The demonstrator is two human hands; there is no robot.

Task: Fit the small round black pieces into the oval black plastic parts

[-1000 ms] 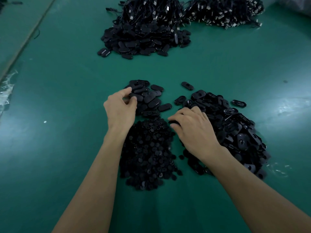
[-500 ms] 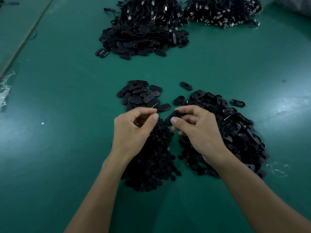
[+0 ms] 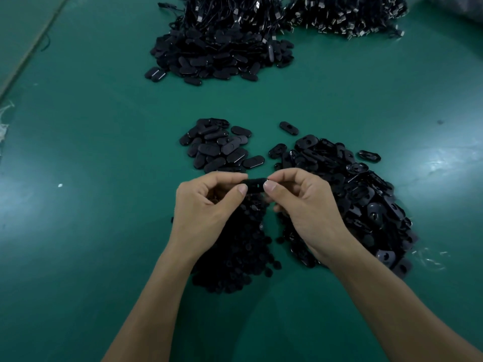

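Black plastic against a green counter (image 3: 104, 178): one oval part (image 3: 254, 185) is held at the centre of the view, pinched from both ends. Its long axis runs straight from 9 o'clock to 3 o'clock. The left hand (image 3: 206, 212) nips the 9 o'clock end between thumb and forefinger, and the right hand (image 3: 307, 205) nips the 3 o'clock end the same way. The two thumbs nearly meet across its near face. The other fingers of each hand are curled in toward the palm. Whether a round piece is already tucked inside either pinch, I cannot tell.

The heap of small round pieces (image 3: 235, 259) lies on the counter at 6 o'clock from the held part, partly under the left hand, so that hand looks the nearer one for picking. A heap of open oval parts (image 3: 366, 205) spreads out at 4 o'clock, beside the right hand. A smaller cluster of smooth-faced ovals (image 3: 219, 148) sits at 11 o'clock; these are probably the ones already fitted.

With the part lying crosswise between the hands, I judge that the fit depends on keeping that axis level while a thumb presses inward.

Two cabled heaps (image 3: 222, 43) lie well apart at 12 and 1 o'clock.
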